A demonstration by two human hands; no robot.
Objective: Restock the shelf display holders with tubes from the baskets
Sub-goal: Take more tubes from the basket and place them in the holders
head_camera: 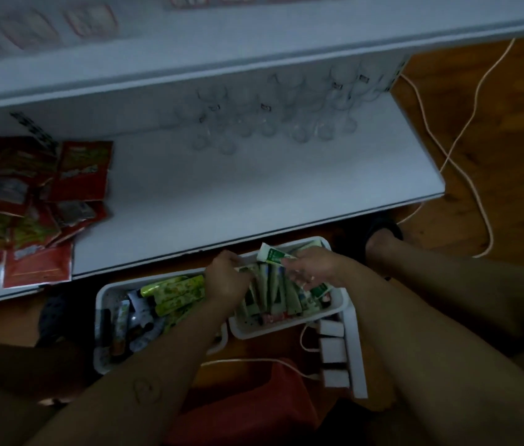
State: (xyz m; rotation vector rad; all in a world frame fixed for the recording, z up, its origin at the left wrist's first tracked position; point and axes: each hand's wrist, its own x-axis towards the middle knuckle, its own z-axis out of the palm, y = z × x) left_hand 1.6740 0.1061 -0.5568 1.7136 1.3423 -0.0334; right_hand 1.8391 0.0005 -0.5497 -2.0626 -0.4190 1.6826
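right grip [313, 268] pinches a white-green tube [272, 254] by one end, just above the right basket [286, 334]. left grip [227, 280] curls in among the packed tubes; whether it holds one i cannot tell. tubes look light, soft, slick: best held mid-body. holders [270, 120] stand on the shelf [254, 194].

Tubes [173, 289] in two baskets [256, 333], holders [254, 123] on shelf [254, 191]

Two white baskets [267, 333] at lower centre, tubes [173, 289] inside too overlapped to count. One green-and-white tube [272, 254] apart, in the right hand [313, 268]. Clear holders [299, 130], upper centre: blurred, no count possible. Red packets [29, 204], left: roughly a dozen. Three white plugs [333, 350], lower right.
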